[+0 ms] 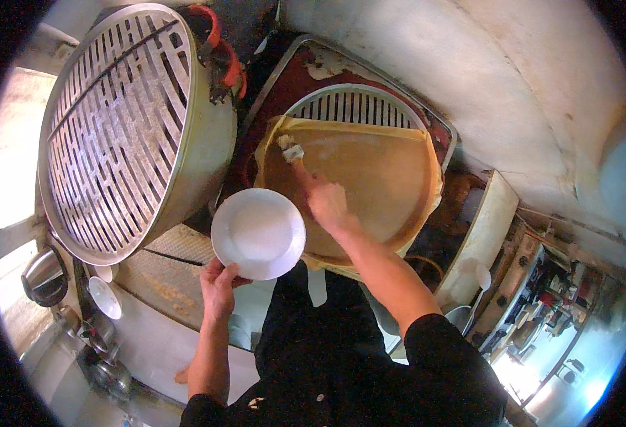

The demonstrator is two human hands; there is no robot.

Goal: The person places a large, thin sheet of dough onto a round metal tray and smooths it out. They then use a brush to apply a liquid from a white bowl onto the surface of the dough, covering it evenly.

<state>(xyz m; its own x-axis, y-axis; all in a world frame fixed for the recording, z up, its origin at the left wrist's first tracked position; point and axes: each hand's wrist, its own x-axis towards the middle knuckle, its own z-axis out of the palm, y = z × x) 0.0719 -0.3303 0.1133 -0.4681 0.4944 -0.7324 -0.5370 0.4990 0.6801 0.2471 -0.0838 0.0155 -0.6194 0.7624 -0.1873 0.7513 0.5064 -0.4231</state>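
Observation:
My left hand (221,285) grips the rim of a shallow white plate (258,234), which is tilted so its inside faces me. In my right hand (328,202) is a flat brush (292,151), its pale bristles touching or just above the upper left of a brown-tan sheet. That sheet, a cloth or film (366,176), lies over a large round pan, with folded yellowish edges overhanging the rim. Behind its straight far edge shows a round slotted metal rack (355,105). What lies beneath the sheet is hidden. Whether the plate holds any liquid I cannot tell.
A big metal pot (206,155) with red handles (231,66) carries a slotted round rack (118,133) at left. Under the covered pan is a metal-rimmed dark red surface (270,101). A white bowl (104,297) and a steel pot (46,276) stand lower left; a ladle (481,280) is at right.

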